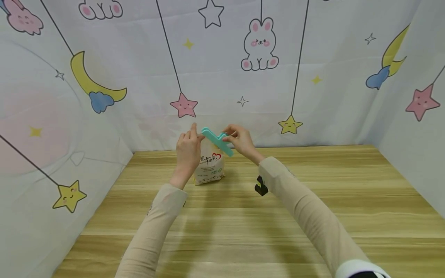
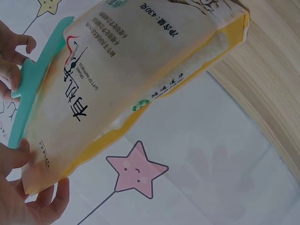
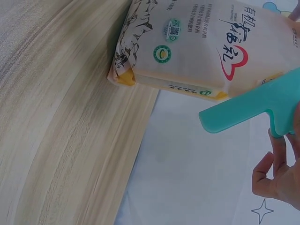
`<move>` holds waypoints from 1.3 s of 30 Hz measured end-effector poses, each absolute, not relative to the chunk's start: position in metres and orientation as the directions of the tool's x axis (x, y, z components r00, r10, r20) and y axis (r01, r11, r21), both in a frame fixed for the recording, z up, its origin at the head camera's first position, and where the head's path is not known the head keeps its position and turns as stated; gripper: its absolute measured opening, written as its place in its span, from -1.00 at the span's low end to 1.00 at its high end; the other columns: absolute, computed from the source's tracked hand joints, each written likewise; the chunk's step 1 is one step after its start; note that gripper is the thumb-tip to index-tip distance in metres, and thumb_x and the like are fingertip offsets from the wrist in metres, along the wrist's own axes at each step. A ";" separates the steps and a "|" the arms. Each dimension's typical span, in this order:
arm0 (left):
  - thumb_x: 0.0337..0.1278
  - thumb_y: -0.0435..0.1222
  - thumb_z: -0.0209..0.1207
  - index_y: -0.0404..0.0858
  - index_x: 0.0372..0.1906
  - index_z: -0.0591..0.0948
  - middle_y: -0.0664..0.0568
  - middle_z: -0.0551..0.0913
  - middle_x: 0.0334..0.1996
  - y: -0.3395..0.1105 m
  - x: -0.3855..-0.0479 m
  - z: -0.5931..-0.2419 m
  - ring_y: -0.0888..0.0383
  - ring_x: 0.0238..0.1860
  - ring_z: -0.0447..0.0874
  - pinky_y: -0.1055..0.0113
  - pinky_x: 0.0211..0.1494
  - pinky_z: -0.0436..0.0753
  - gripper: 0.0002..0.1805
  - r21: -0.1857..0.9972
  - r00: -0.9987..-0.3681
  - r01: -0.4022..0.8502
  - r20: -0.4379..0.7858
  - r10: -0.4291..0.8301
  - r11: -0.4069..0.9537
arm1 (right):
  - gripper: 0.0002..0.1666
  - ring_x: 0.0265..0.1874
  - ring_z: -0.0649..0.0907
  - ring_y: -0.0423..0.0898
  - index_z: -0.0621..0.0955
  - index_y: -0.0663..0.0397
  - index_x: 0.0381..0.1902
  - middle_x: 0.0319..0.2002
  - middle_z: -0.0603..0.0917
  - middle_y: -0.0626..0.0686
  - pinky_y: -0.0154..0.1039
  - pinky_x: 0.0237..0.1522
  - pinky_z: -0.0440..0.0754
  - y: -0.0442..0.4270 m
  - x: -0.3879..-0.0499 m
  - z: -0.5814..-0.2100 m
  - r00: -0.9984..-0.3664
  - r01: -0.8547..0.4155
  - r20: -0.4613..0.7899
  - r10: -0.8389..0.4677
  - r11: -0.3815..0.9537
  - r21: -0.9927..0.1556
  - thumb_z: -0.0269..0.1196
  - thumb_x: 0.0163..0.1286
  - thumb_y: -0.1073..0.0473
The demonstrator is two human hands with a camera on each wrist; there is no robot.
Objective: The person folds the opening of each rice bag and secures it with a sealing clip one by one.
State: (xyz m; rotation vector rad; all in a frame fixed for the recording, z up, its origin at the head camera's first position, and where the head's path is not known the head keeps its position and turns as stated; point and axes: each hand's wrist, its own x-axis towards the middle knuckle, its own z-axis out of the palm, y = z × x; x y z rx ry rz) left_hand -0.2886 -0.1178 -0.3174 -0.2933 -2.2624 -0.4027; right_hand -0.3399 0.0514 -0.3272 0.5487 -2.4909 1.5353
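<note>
A packaged food bag (image 1: 209, 172), whitish with yellow edges, a red heart and Chinese print, stands on the table. My left hand (image 1: 188, 150) pinches its top corner between thumb and fingers, as the left wrist view shows. A teal bag clip (image 1: 216, 140) lies slanted across the upper part of the bag. Its handle is pinched between the thumb and fingers of my right hand (image 1: 240, 139). In the right wrist view one end of the clip (image 3: 234, 107) sticks out past the bag's side edge. Whether the clip is fully closed I cannot tell.
A small black object with a yellow mark (image 1: 261, 187) lies on the wooden table (image 1: 222, 239), partly behind my right sleeve. Behind the table hangs a white curtain (image 1: 222, 77) printed with stars, moons and rabbits; similar cloth covers both sides.
</note>
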 end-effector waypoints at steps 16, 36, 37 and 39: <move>0.13 -0.27 0.03 -0.48 0.13 0.35 -0.27 0.64 -0.31 -0.118 -0.289 -0.317 -0.16 -0.36 0.55 0.13 -0.22 0.57 -0.51 0.190 -0.662 0.329 0.745 0.083 0.925 | -0.82 -0.32 0.60 0.07 0.57 0.09 -0.22 -0.29 0.60 0.11 -0.20 -0.34 0.57 0.048 -0.337 -0.324 -0.912 -0.407 0.343 -0.226 0.386 -0.828 0.20 0.19 0.22; 0.10 -0.24 0.05 -0.48 0.14 0.33 -0.25 0.65 -0.37 -0.118 -0.290 -0.317 -0.14 -0.38 0.55 0.14 -0.25 0.56 -0.46 0.220 -0.665 0.334 0.744 0.063 0.917 | -0.79 -0.32 0.59 -0.01 0.57 0.07 -0.20 -0.27 0.60 0.09 -0.23 -0.31 0.56 0.046 -0.336 -0.320 -0.904 -0.425 0.361 -0.227 0.395 -0.815 0.22 0.17 0.19; 0.10 -0.24 0.05 -0.47 0.14 0.33 -0.25 0.65 -0.36 -0.118 -0.290 -0.317 -0.14 -0.38 0.55 0.14 -0.25 0.56 -0.47 0.217 -0.663 0.334 0.745 0.065 0.917 | -0.78 -0.32 0.59 -0.01 0.57 0.07 -0.19 -0.27 0.60 0.09 -0.23 -0.31 0.56 0.046 -0.336 -0.320 -0.904 -0.426 0.362 -0.228 0.393 -0.815 0.22 0.17 0.19; 0.11 -0.25 0.05 -0.45 0.14 0.35 -0.25 0.65 -0.35 -0.119 -0.290 -0.317 -0.14 -0.36 0.55 0.14 -0.24 0.57 -0.49 0.204 -0.661 0.333 0.747 0.073 0.921 | -0.77 -0.31 0.59 -0.01 0.57 0.06 -0.18 -0.26 0.60 0.09 -0.23 -0.30 0.56 0.046 -0.336 -0.320 -0.901 -0.431 0.367 -0.230 0.394 -0.812 0.22 0.17 0.19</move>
